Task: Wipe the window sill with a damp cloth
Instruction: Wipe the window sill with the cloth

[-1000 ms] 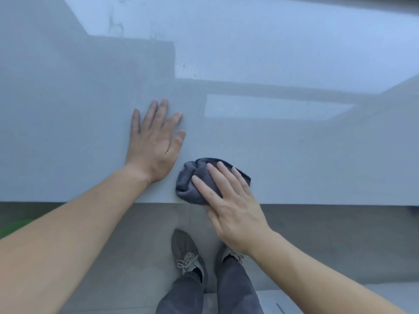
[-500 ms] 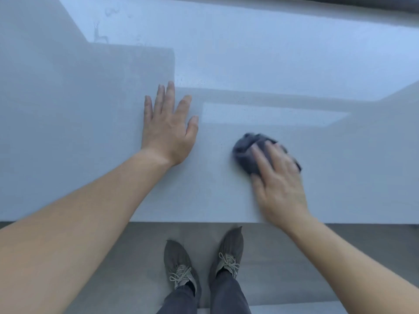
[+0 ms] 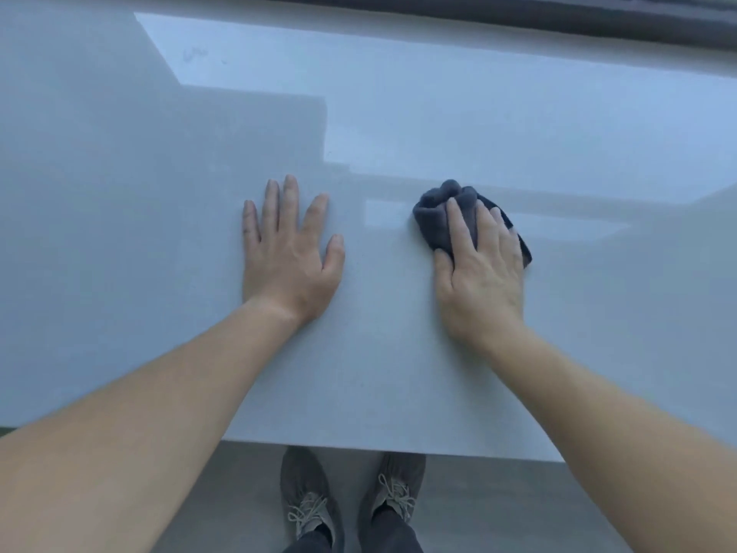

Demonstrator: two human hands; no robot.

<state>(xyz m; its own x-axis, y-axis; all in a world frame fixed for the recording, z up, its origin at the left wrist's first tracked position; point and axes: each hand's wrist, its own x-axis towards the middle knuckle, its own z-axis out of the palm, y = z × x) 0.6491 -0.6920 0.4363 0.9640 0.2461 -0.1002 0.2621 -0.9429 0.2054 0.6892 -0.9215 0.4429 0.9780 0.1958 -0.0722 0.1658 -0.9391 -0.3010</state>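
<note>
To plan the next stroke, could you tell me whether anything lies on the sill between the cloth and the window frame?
Nothing visible does: the sill beyond the cloth, under the right hand, is bare up to the frame. The left hand rests flat to the cloth's left, apart from it.

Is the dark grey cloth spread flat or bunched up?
Bunched up: the dark grey cloth shows thick rounded folds beyond the right hand pressing it onto the pale window sill.
</note>
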